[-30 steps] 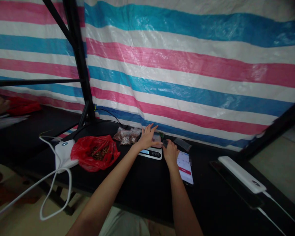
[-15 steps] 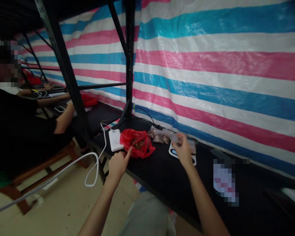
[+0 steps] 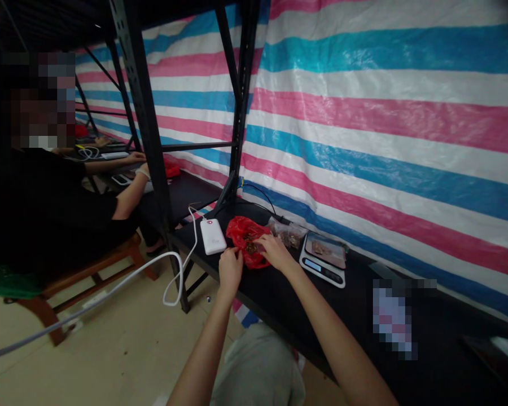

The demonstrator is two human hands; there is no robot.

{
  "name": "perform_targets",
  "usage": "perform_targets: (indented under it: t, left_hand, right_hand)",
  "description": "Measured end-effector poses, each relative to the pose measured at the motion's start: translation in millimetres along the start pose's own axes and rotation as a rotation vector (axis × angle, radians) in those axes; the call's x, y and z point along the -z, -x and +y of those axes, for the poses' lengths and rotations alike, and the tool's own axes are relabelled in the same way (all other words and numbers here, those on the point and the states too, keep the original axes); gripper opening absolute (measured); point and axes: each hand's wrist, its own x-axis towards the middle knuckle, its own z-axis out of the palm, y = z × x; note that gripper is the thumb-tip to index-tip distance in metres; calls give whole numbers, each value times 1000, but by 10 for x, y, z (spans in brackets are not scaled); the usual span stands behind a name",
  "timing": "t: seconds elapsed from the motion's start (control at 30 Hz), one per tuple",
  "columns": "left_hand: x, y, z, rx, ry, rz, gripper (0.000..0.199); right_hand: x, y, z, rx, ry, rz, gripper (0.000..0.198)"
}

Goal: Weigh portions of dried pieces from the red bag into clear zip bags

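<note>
A crumpled red plastic bag [image 3: 256, 263] lies on the black tabletop, its mouth turned up around small brown dried pieces [image 3: 250, 246]. At the bag's near left edge is my left hand [image 3: 230, 269], fingers curled and thumb pressed against the red plastic. My right hand [image 3: 276, 251] reaches into the mouth from the right, fingers bent together at the brown pieces; what they hold, if anything, is too small to make out. To the right stands a white digital scale [image 3: 336, 278] with a lit display, and a clear bag with a few brown bits [image 3: 322, 248] on its plate.
Clear bags of brown pieces [image 3: 294, 234] lie behind, between red bag and scale. A white power bank [image 3: 213, 237] with a white cable [image 3: 180, 282] sits left. A blurred-out phone [image 3: 392, 316] is at right. Another person [image 3: 59, 214] sits left, beyond a black rack post [image 3: 146, 113].
My right hand has left the scale and moved left into the red bag. A clear bag now shows on the scale's plate. My left hand stays at the bag's edge. The view has shifted slightly.
</note>
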Motion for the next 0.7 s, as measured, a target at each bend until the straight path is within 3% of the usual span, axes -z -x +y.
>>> perform_targets:
  t: [0.2, 0.43, 0.7]
  left_hand:
    - [-165, -45, -66, 100, 437, 89, 26]
    - [-294, -69, -53, 186, 635, 155, 28]
    - [-383, -83, -21, 179, 764, 235, 32]
  right_hand:
    - [-87, 41, 18, -99, -67, 36, 43]
    - [-122, 30, 26, -149, -170, 69, 42]
    - [-350, -35, 102, -218, -497, 182, 43]
